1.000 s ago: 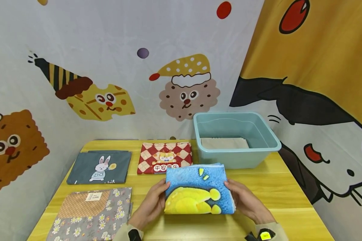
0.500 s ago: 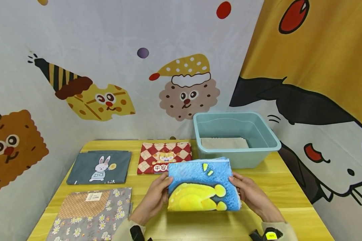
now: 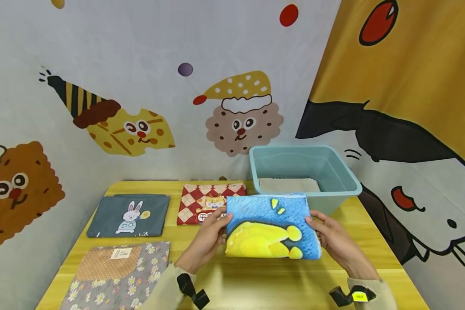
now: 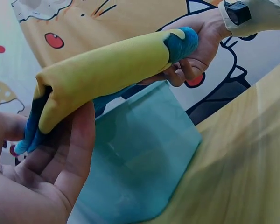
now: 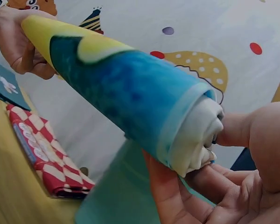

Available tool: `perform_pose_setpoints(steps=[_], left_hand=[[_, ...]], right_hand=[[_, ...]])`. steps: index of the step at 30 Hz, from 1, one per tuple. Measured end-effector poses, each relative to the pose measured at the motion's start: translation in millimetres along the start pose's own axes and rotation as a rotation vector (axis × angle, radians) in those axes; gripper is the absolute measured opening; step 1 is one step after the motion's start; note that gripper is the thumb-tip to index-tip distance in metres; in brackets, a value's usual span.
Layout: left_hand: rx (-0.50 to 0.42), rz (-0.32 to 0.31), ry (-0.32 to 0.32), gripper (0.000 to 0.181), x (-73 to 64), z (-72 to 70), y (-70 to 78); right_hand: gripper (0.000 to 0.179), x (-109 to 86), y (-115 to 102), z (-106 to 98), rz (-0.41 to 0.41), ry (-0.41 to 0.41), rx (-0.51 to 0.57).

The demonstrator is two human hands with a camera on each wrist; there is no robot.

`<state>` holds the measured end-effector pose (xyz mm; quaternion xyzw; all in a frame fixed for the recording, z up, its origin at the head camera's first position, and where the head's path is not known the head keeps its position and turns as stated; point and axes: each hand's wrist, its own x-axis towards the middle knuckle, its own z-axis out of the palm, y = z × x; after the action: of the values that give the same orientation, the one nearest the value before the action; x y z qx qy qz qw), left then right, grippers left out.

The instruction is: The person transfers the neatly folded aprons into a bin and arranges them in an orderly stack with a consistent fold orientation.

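Note:
A folded cloth (image 3: 269, 226), blue with a yellow print, is held up by its two sides above the table. My left hand (image 3: 207, 237) pinches its left edge, thumb on the front and fingers behind. At the opposite edge my right hand (image 3: 338, 243) grips it the same way. In the right wrist view, white folded layers show at the end of the cloth (image 5: 130, 84) by my right hand. The left wrist view shows the rounded yellow fold of the cloth (image 4: 107, 65) running between both hands.
Behind the cloth stands a light teal bin (image 3: 334, 201) with a beige folded cloth (image 3: 290, 185) inside. A red checked folded cloth (image 3: 189, 200), a dark grey-blue one with a rabbit (image 3: 129, 217) and a grey floral one (image 3: 120, 275) lie on the wooden table (image 3: 371, 241).
Both hands have raised the blue-and-yellow cloth and carried it forward and to the right, closer to the bin. It now overlaps the bin's front in the head view.

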<state>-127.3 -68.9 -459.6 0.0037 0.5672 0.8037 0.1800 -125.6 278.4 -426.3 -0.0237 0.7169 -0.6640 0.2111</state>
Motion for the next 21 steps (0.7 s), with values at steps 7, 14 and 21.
perform_pose_setpoints(steps=[7, 14, 21], left_hand=[[0.016, 0.006, 0.027, 0.045, 21.0, 12.3, 14.0], [0.024, 0.022, 0.013, 0.039, 39.5, 25.5, 27.8], [0.044, 0.028, 0.012, 0.037, 60.5, 34.0, 40.7]], right_hand=[[0.061, 4.8, -12.5, -9.6, -0.002, 0.128, -0.047], [0.070, 9.4, -26.3, -24.4, -0.008, 0.176, -0.053], [0.079, 16.3, -44.3, -38.6, -0.010, 0.169, -0.067]])
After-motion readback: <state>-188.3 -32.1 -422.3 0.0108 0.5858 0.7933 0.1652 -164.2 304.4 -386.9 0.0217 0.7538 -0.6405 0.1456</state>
